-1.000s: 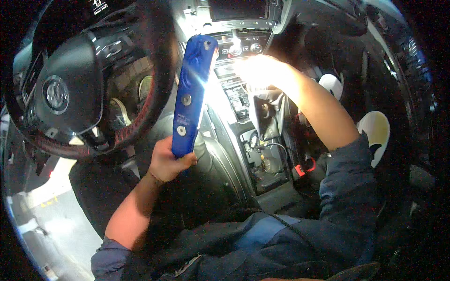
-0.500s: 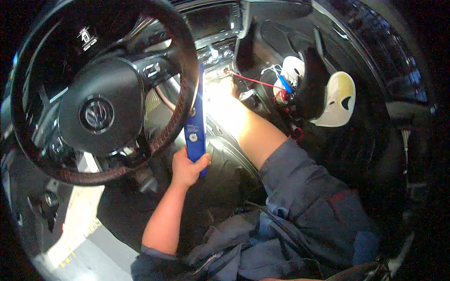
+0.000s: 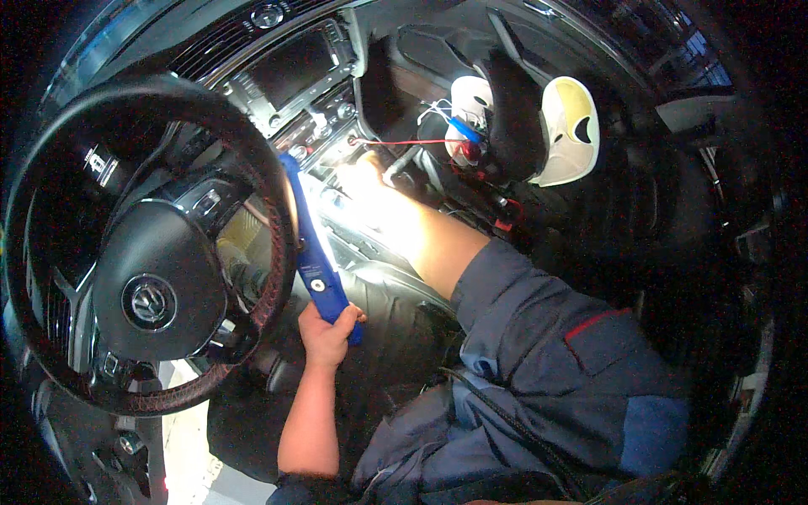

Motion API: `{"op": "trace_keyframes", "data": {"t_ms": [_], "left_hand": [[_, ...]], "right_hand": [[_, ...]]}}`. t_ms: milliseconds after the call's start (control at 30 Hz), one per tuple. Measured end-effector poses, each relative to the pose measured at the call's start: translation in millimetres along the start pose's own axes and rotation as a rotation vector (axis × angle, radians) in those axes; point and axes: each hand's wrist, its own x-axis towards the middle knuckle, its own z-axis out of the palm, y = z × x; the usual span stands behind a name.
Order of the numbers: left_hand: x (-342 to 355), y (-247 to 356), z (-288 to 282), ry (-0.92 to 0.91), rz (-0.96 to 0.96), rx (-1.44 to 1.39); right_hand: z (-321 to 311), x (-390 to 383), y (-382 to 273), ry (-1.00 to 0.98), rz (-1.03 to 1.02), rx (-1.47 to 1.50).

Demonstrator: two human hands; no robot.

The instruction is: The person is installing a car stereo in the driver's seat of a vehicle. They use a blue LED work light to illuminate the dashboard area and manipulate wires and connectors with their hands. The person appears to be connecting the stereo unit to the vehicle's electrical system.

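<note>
A car cabin, likely in a repair shop: steering wheel (image 3: 151,244), dashboard screen (image 3: 295,67), loose wires (image 3: 404,143)

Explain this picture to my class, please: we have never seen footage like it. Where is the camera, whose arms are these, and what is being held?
The camera sits on a person's head and looks down, so the arms entering from below are their own. Its wide lens bends straight edges near the rim. The person is leaning into a car. The steering wheel fills the left side, and the dashboard screen is near the top. The left hand grips a long blue work light, which shines brightly on the right forearm. That arm reaches toward the centre console; the right hand is lost in the glare, so I cannot tell what it holds. Loose wires and white parts lie on the passenger side.
</note>
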Motion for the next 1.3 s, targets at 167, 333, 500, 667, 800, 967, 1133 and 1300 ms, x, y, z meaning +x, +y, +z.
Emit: {"op": "trace_keyframes", "data": {"t_ms": [167,333,500,667,800,967,1133,1300], "left_hand": [[-0.5,-1.9,0.1,-0.011,0.034,-0.015],[0.0,-3.3,-0.6,-0.017,0.056,-0.001],[-1.0,-4.3,-0.5,-0.018,0.028,-0.002],[-2.3,-3.0,0.1,0.003,0.046,0.037],[-0.9,-4.3,-0.8,0.008,0.025,0.031],[0.6,-5.6,-2.3,0.004,0.038,0.014],[0.3,-5.1,-1.7,-0.008,0.051,0.019],[-1.2,-5.1,-0.8,0.021,0.016,0.036]], "right_hand": [[-0.7,-7.7,2.9,0.036,-0.024,-0.101],[-4.8,2.5,10.8,0.011,0.018,0.060],[-11.5,6.9,8.2,0.018,-0.044,-0.043],[-30.8,19.2,8.1,-0.119,0.112,0.369],[-27.2,10.1,7.5,-0.167,-0.198,-0.264],[-21.1,11.9,6.1,-0.035,0.505,1.416],[-22.3,7.8,10.1,0.092,-0.092,0.209],[-34.9,25.0,14.2,-0.129,0.146,0.338]]}}
